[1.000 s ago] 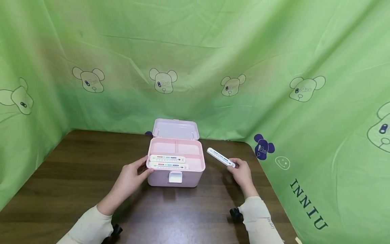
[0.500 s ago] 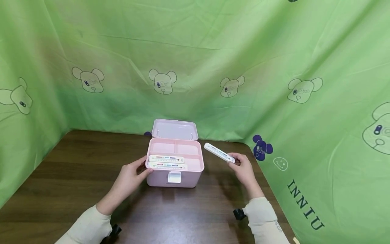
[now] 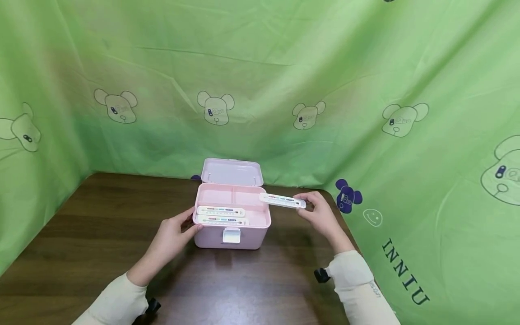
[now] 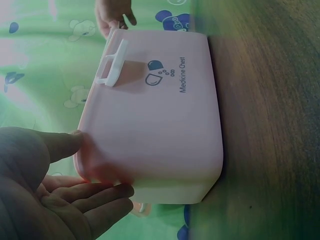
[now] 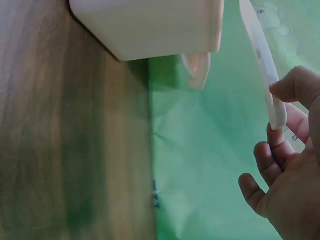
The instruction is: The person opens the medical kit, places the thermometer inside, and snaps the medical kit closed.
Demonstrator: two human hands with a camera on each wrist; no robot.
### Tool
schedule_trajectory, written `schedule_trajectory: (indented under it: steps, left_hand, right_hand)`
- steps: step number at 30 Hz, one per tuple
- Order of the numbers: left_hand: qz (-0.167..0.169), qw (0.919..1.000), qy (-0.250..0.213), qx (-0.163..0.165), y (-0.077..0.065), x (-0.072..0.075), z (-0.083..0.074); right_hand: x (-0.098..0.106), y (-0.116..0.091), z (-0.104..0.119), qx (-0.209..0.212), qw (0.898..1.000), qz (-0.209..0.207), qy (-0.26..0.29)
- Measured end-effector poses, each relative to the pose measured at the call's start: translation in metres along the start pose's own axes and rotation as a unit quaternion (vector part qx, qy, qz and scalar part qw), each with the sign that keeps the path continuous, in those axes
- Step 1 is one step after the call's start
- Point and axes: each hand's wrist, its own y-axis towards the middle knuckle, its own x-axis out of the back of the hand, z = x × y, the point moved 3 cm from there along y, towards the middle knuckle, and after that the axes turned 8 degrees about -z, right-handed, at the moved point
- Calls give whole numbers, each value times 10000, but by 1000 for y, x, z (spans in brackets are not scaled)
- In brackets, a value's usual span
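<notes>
We see the slim white case (image 3: 283,201) held above the right rim of the pink box (image 3: 252,240), its left end just over that wall and the rest out over the table (image 3: 243,289). The right hand (image 3: 321,214) pinches it by its right end, thumb against the fingers, probably because an end hold leaves the far tip free to pass over the rim; the lower fingers curl loosely off it. Our left hand (image 3: 174,237) grips the box's near left corner, thumb at the front rim and fingers along the left side, most likely to steady it. The lid (image 3: 232,171) is tipped back on the far side, so the compartments lie bare. In the near compartment lie a far case (image 3: 221,211) and a near case (image 3: 222,220), both to the left and parallel, which leaves floor to their right. The held case's long axis runs mostly left to right, its left end pointing over the box and slightly farther away, with its printed face up. From the right wrist we judge that its left end dips a little.
</notes>
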Motion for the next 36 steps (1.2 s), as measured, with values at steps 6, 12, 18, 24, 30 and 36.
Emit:
schedule_trajectory:
  steps: [6, 12, 18, 24, 30, 36]
  left_hand:
    - [35, 10000, -33, 25, 1, -2, 1]
    - [22, 10000, -21, 61, -3, 1, 3]
    - [-66, 10000, -56, -16, -5, 7, 2]
    - [-11, 9999, -100, -17, -3, 4, 1]
    - [-3, 10000, -94, -3, -3, 2, 1]
    - [-6, 10000, -77, 4, -1, 3, -2]
  right_hand:
    - [-1, 6, 16, 339, 9986, 339, -200]
    - [-9, 12, 28, 611, 9947, 713, -425]
    - [-16, 21, 41, 938, 9895, 909, -625]
    - [-19, 29, 48, 1018, 9857, 1085, -793]
    - [-25, 34, 58, 1198, 9762, 1447, -1083]
    - [-25, 41, 72, 1499, 9623, 1824, -1349]
